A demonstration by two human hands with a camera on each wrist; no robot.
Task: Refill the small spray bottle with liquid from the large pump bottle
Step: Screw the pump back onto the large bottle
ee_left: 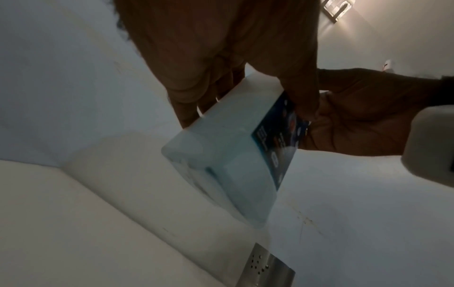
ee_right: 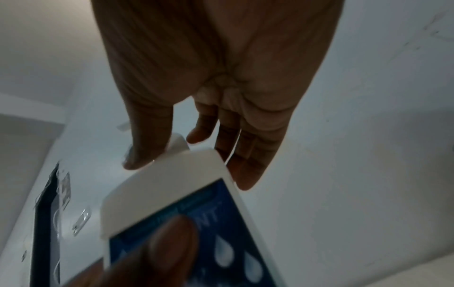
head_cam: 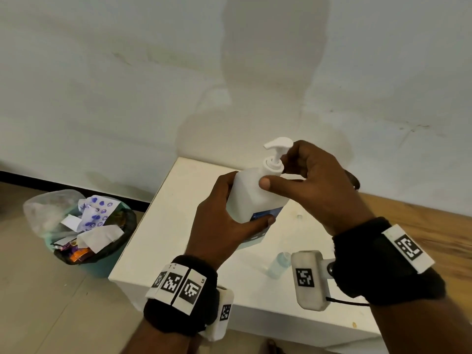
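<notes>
Pump bottle (head_cam: 251, 200), tilted over the worktop (head_cam: 163, 226), is clamped in my left hand (head_cam: 219, 226) while my right hand (head_cam: 314, 182) curls at its pump collar (head_cam: 274, 166), grip unclear; a jerky unscrewing could slop liquid beside the small spray bottle (head_cam: 278, 264) resting near my right wrist.

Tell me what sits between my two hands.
The large pump bottle: left hand grips its body, right hand brackets its pump neck, clearest in the head view.
</notes>
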